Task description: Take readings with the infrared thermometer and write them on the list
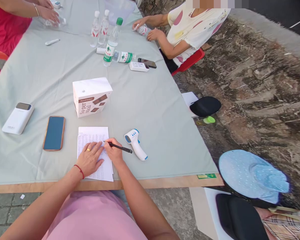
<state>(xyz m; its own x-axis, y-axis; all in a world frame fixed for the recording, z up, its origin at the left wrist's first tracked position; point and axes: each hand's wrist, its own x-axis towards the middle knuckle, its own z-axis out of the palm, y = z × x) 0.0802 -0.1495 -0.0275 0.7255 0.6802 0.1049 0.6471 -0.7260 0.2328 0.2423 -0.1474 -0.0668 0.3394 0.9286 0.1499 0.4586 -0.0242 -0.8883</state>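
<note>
Printed sheets of paper (100,173) lie near the table's front edge, covered in rows of small figures. My left hand (91,158) rests flat on them, fingers stretched out, a gold ring on one finger. A black pen (120,147) is gripped in my right hand (113,153), its tip at the paper's right side. Just right of that hand lies a white and blue infrared thermometer (136,145). Beyond the sheets stands a white Super Meal box (92,96). To the left are a phone (54,133) in a brown case and a white power bank (18,118).
Water bottles (110,46) stand and lie farther back, near a second white power bank (139,66) and a dark phone (147,62). Two people sit at the far sides, their hands on plastic bottles (143,30). A blue hat (252,175) is off the table's right edge.
</note>
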